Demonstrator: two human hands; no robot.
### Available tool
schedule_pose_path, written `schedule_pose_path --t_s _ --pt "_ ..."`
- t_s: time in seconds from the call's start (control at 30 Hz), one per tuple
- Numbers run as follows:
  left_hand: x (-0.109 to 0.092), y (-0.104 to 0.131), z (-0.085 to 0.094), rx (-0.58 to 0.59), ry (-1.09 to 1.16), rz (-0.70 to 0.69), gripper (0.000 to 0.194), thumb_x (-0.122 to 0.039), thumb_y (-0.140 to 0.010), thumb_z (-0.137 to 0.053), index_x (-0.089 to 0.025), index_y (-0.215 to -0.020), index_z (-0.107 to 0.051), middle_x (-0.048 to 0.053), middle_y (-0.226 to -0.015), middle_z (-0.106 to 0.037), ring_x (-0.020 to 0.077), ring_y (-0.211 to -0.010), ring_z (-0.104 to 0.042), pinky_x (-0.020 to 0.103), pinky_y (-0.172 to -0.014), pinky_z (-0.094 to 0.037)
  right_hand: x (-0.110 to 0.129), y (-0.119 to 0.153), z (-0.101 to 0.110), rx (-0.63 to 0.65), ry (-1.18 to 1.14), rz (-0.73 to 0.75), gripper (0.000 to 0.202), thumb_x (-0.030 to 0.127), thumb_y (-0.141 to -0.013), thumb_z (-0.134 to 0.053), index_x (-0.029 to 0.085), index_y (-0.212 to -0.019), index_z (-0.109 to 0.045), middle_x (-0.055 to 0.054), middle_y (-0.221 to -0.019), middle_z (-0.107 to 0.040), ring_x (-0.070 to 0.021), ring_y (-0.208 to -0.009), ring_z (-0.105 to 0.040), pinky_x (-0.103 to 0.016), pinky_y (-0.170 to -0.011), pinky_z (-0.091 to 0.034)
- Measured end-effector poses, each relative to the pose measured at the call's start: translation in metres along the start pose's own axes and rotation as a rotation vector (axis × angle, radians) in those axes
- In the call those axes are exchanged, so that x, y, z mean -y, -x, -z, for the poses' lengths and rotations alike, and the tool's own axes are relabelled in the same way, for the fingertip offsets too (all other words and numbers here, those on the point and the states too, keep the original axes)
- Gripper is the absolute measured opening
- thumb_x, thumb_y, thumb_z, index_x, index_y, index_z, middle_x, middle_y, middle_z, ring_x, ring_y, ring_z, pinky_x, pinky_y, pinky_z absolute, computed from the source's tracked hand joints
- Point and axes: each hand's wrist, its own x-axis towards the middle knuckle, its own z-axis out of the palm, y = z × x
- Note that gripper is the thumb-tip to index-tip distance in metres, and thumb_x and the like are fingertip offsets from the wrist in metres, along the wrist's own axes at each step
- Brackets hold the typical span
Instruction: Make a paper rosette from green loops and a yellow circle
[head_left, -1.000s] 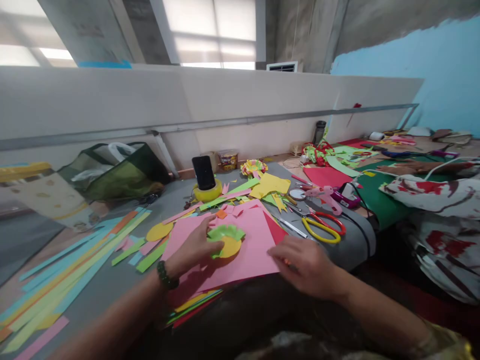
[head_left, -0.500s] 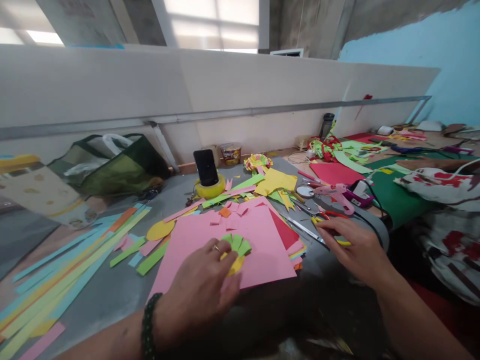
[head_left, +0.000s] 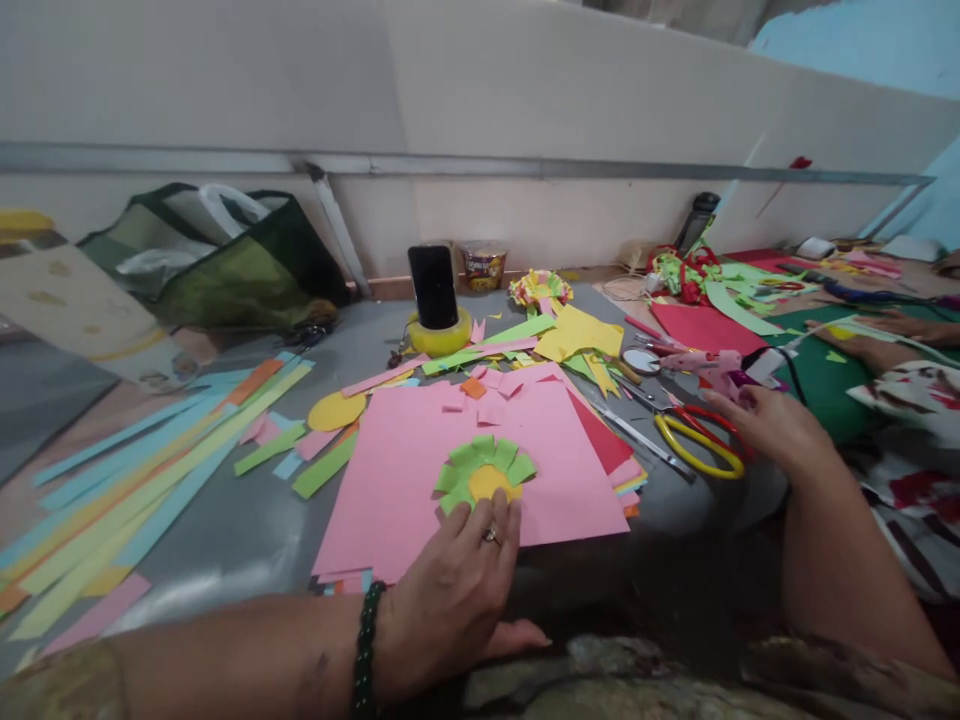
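Note:
My left hand [head_left: 465, 570], wearing a ring and a dark beaded bracelet, rests its fingertips on the lower edge of a green fringed paper flower [head_left: 469, 463] with a yellow centre [head_left: 489, 482]. The flower lies on pink paper [head_left: 570, 480]; the thumb is spread away from the fingers. At the right, my right hand [head_left: 772, 425] has its fingers closed at the handle of a pink glue gun [head_left: 712, 368]. Beside that hand lie scissors [head_left: 701, 450] with red and yellow handles. Small pink and orange scraps [head_left: 491, 410] sit on the pink sheet's upper part.
Coloured strips [head_left: 187, 450] spread across the left of the grey table. Behind are a phone [head_left: 433, 288] on a yellow tape roll [head_left: 442, 338], a noodle cup [head_left: 484, 268] and a green bag [head_left: 225, 260]. Another person's hand [head_left: 862, 345] is at far right.
The view has tilted down. My right hand has moved from the scissors to the glue gun. My left hand has shifted to the flower's lower edge, uncovering more of it.

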Motion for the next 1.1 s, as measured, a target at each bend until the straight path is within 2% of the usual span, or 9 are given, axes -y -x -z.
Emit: schedule_pose_path --t_s 0.1,0.17,0.3,0.47,0.63,0.73,0.83,0.93,1.1 --pt "-0.004 0.002 0.001 -0.018 -0.002 0.018 0.096 -0.081 -0.087 -0.045 0.003 -0.131 -0.061 0.032 -0.131 -0.065 0.0377 -0.116 -0.064 0.045 -0.093 -0.05 0.009 -0.01 -0.002 0.074 -0.029 -0.173 0.035 0.049 -0.074 -0.07 0.025 -0.058 -0.05 -0.009 -0.061 -0.06 -0.0232 -0.059 -0.055 -0.037 -0.059 -0.039" --pt "-0.005 0.001 0.002 -0.011 0.018 0.026 0.097 -0.08 -0.086 -0.046 0.004 -0.131 -0.061 0.033 -0.132 -0.064 0.0372 -0.114 -0.065 0.045 -0.094 -0.05 0.02 -0.015 -0.001 0.079 -0.069 -0.188 0.029 0.043 -0.07 -0.071 0.025 -0.06 -0.051 -0.007 -0.061 -0.06 -0.0212 -0.059 -0.053 -0.035 -0.059 -0.039" --pt "0.0 -0.003 0.0 0.054 0.059 0.066 0.104 -0.081 -0.086 -0.046 0.008 -0.139 -0.054 0.034 -0.135 -0.061 0.0399 -0.119 -0.063 0.048 -0.096 -0.051 0.034 -0.02 0.002 0.094 -0.078 -0.211 0.031 0.037 -0.069 -0.07 0.026 -0.05 -0.047 0.0 -0.046 -0.046 -0.0188 -0.054 -0.048 -0.033 -0.056 -0.036" --pt "0.001 -0.004 -0.001 0.068 0.126 0.034 0.102 -0.079 -0.09 -0.039 0.009 -0.139 -0.053 0.034 -0.139 -0.058 0.0406 -0.127 -0.058 0.047 -0.1 -0.049 0.039 -0.007 0.023 -0.273 -0.201 -0.24 0.038 0.034 -0.065 -0.069 0.028 -0.046 -0.038 0.001 -0.046 -0.04 -0.0182 -0.057 -0.045 -0.033 -0.057 -0.038" --pt "-0.002 0.001 0.007 0.009 0.16 0.054 0.087 -0.071 -0.09 -0.053 0.001 -0.138 -0.055 0.028 -0.131 -0.065 0.036 -0.12 -0.061 0.044 -0.1 -0.049 0.06 0.038 0.049 -0.446 -0.593 -0.25 0.024 0.044 -0.055 -0.072 0.024 -0.054 -0.058 0.0 -0.048 -0.051 -0.0192 -0.052 -0.051 -0.035 -0.052 -0.047" --pt "-0.003 0.001 0.011 0.05 0.151 0.062 0.086 -0.068 -0.085 -0.064 -0.001 -0.137 -0.056 0.029 -0.128 -0.066 0.0366 -0.113 -0.064 0.045 -0.094 -0.051 0.083 0.072 0.054 -0.184 -0.696 -0.039 0.027 0.046 -0.053 -0.08 0.022 -0.06 -0.07 -0.004 -0.057 -0.067 -0.024 -0.058 -0.065 -0.037 -0.056 -0.058" --pt "-0.003 -0.001 0.01 0.072 0.124 0.033 0.084 -0.065 -0.085 -0.066 0.0 -0.136 -0.055 0.031 -0.129 -0.065 0.0377 -0.117 -0.063 0.045 -0.093 -0.051 0.104 0.097 0.051 0.214 -0.696 0.239 0.028 0.051 -0.071 -0.077 0.023 -0.075 -0.079 -0.007 -0.077 -0.078 -0.0267 -0.073 -0.074 -0.038 -0.067 -0.064" --pt "-0.003 -0.002 0.007 0.066 0.102 -0.009 0.076 -0.057 -0.091 -0.063 0.002 -0.138 -0.053 0.031 -0.132 -0.063 0.0371 -0.123 -0.06 0.045 -0.094 -0.05 0.117 0.109 0.042 0.512 -0.672 0.446 0.033 0.049 -0.09 -0.064 0.025 -0.107 -0.079 -0.009 -0.106 -0.08 -0.028 -0.103 -0.074 -0.042 -0.093 -0.061" --pt "-0.002 -0.001 0.009 0.006 0.041 -0.025 0.045 -0.02 -0.094 -0.053 0.001 -0.134 -0.055 0.025 -0.122 -0.068 0.0308 -0.108 -0.065 0.042 -0.089 -0.05 0.127 0.114 0.032 0.704 -0.636 0.596 0.043 0.041 -0.099 -0.055 0.027 -0.139 -0.064 -0.008 -0.135 -0.069 -0.0268 -0.13 -0.061 -0.044 -0.11 -0.05"
